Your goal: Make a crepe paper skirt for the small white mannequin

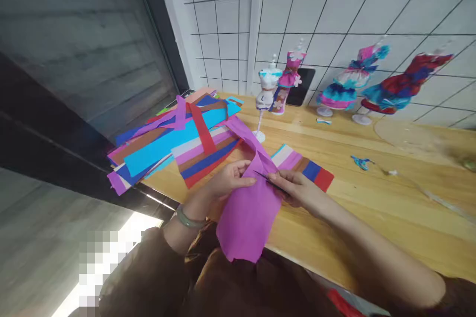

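Note:
A long purple sheet of crepe paper (249, 218) hangs over the table's front edge, its upper part split into strips reaching toward the pile. My left hand (234, 178) pinches this sheet at its left side, with the thumb lying flat on top. In my right hand (292, 185) is a pair of dark, thin-bladed scissors (265, 178), their tips pointing left across the sheet near my left thumb. The fingers hide the handles. Behind the right hand lies a stack of striped paper pieces (310, 171), partly covered.
Colored paper strips (159, 143) are heaped at the left. A bare white mini mannequin (267, 89) stands ahead, with dressed mannequins (292, 77) (344, 84) (401, 86) behind and to the right. A phone (300, 86) leans on the tiled wall. Blue scraps (360, 162) lie on the wooden table (372, 218).

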The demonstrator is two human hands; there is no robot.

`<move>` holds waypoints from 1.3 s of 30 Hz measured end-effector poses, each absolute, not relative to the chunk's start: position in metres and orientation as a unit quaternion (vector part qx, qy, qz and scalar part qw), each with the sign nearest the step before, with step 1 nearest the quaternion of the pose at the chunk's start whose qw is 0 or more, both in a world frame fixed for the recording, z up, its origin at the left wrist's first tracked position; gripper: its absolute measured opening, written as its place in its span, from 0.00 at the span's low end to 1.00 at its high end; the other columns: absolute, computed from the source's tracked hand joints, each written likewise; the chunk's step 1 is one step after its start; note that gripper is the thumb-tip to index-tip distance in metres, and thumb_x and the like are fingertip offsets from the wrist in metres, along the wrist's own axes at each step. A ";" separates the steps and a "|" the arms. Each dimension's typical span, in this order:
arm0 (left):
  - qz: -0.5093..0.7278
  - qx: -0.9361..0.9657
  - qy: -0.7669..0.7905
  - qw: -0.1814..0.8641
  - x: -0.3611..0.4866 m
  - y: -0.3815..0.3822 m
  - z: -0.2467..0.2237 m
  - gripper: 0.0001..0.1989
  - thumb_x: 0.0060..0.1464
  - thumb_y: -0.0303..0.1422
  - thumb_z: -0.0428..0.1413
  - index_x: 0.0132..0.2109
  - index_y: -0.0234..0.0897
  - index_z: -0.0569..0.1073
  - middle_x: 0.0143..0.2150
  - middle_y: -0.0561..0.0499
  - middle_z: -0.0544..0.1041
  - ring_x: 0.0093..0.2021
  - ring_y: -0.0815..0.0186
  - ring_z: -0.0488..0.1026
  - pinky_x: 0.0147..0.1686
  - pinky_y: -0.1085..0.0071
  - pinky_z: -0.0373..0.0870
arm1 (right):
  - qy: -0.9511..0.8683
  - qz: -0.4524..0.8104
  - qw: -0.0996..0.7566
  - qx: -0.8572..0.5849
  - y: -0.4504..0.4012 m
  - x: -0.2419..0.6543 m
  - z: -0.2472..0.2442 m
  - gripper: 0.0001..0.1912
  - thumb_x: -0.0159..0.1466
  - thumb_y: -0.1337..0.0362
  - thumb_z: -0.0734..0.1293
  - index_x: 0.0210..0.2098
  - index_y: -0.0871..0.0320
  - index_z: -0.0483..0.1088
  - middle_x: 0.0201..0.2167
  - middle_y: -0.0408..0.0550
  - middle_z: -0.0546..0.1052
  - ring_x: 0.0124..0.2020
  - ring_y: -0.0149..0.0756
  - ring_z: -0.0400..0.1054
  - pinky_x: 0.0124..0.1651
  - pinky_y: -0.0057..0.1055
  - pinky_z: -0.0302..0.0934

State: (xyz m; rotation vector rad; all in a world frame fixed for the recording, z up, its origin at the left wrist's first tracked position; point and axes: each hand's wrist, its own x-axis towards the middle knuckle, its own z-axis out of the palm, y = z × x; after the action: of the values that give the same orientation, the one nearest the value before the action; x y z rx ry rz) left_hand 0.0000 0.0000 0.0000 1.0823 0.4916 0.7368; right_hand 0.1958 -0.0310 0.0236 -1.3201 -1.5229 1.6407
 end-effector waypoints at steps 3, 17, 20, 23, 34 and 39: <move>0.337 0.501 0.232 0.762 0.001 0.000 -0.002 0.21 0.45 0.27 0.60 0.48 0.33 0.69 0.48 0.41 0.72 0.47 0.59 0.70 0.48 0.61 0.64 | -0.559 0.616 0.276 -0.482 -0.031 0.194 0.023 0.21 0.59 0.47 0.60 0.22 0.58 0.56 0.15 0.34 0.54 0.14 0.20 0.43 0.17 0.24 0.35; 0.351 0.472 0.240 0.772 0.007 -0.003 0.002 0.22 0.41 0.30 0.63 0.46 0.33 0.70 0.46 0.42 0.74 0.46 0.59 0.71 0.47 0.63 0.65 | -0.558 0.597 0.282 -0.503 -0.032 0.194 0.021 0.22 0.58 0.46 0.61 0.22 0.58 0.56 0.14 0.34 0.53 0.15 0.21 0.42 0.17 0.24 0.35; 0.354 0.483 0.233 0.766 0.010 -0.003 0.002 0.22 0.42 0.29 0.62 0.47 0.34 0.70 0.47 0.42 0.73 0.47 0.59 0.70 0.48 0.64 0.64 | -0.564 0.594 0.282 -0.499 -0.030 0.194 0.020 0.22 0.57 0.45 0.61 0.22 0.58 0.55 0.15 0.34 0.53 0.15 0.21 0.43 0.17 0.24 0.36; 0.356 0.488 0.234 0.761 0.011 -0.004 0.001 0.22 0.42 0.29 0.62 0.47 0.34 0.70 0.47 0.43 0.73 0.47 0.60 0.70 0.48 0.65 0.64 | -0.572 0.583 0.282 -0.503 -0.029 0.193 0.017 0.22 0.57 0.45 0.61 0.23 0.57 0.56 0.15 0.34 0.53 0.15 0.22 0.43 0.17 0.24 0.37; 0.355 0.492 0.260 0.751 0.009 -0.003 -0.003 0.22 0.41 0.29 0.62 0.47 0.35 0.70 0.46 0.44 0.73 0.49 0.60 0.69 0.45 0.67 0.65 | -0.593 0.540 0.296 -0.519 -0.029 0.192 0.013 0.23 0.57 0.44 0.60 0.21 0.57 0.55 0.15 0.35 0.53 0.16 0.22 0.44 0.18 0.24 0.39; 0.339 0.501 0.318 0.730 0.001 0.002 -0.009 0.25 0.39 0.29 0.63 0.48 0.35 0.70 0.47 0.45 0.72 0.45 0.63 0.69 0.42 0.69 0.65 | -0.564 0.590 0.281 -0.506 -0.037 0.193 0.024 0.23 0.59 0.43 0.57 0.24 0.57 0.55 0.16 0.35 0.52 0.16 0.22 0.43 0.17 0.23 0.37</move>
State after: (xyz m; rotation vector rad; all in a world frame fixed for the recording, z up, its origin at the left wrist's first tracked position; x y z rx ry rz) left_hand 0.0009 0.0025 -0.0090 1.1025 0.7002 0.7457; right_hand 0.1933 -0.0370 0.0241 -1.3562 -1.5111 1.5803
